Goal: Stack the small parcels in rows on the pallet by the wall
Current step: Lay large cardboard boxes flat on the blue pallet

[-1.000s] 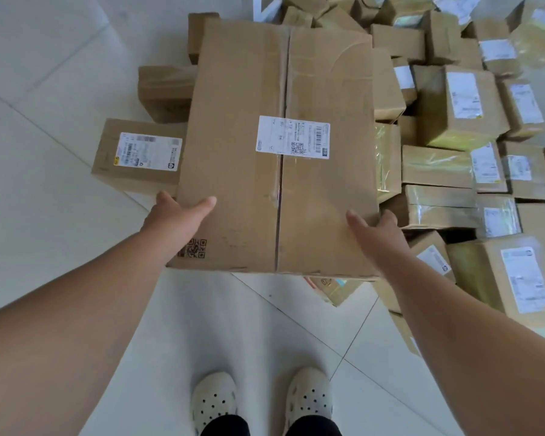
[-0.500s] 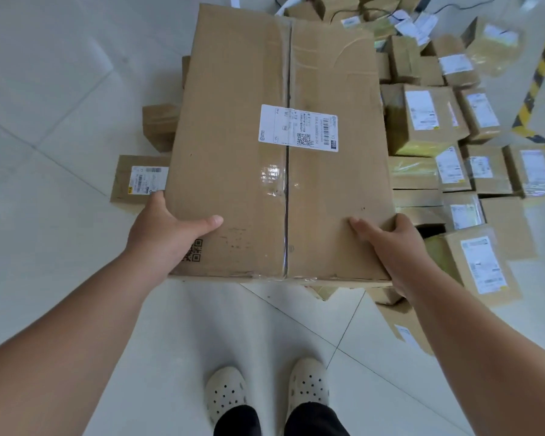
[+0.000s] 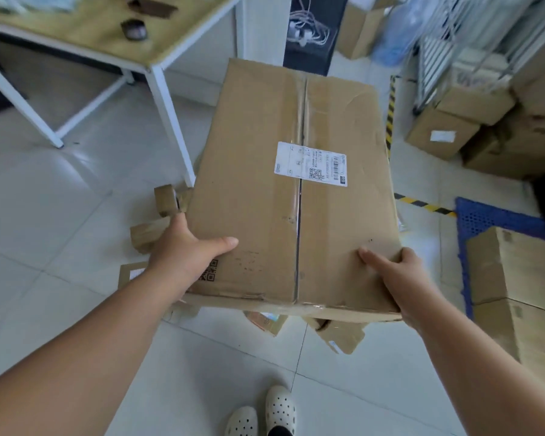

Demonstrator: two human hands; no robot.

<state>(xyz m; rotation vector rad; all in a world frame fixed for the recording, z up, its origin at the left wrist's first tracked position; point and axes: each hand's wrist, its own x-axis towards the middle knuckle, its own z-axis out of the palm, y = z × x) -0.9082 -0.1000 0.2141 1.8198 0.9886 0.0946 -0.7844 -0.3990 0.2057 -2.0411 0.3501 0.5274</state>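
I hold a large brown cardboard box [image 3: 265,190] with a white shipping label, flat and lifted above the floor. My left hand [image 3: 186,250] grips its near left corner, thumb on top. My right hand [image 3: 397,275] grips the near right corner, thumb on top as well. A blue pallet [image 3: 488,218] lies on the floor at the right, with taped brown boxes [image 3: 516,284] stacked on its near part. A few small parcels [image 3: 340,336] show on the floor under and left of the held box; the rest of the pile is hidden.
A white-framed table [image 3: 167,99] stands ahead on the left. Larger cartons [image 3: 447,133] and a metal rack [image 3: 447,51] fill the right back corner. Yellow-black floor tape [image 3: 422,202] runs beside the pallet. My white shoes [image 3: 265,410] are at the bottom.
I have lifted the box and turned right, away from the parcel pile. The table, rack and blue pallet have come into view. Both hands keep the same grip.
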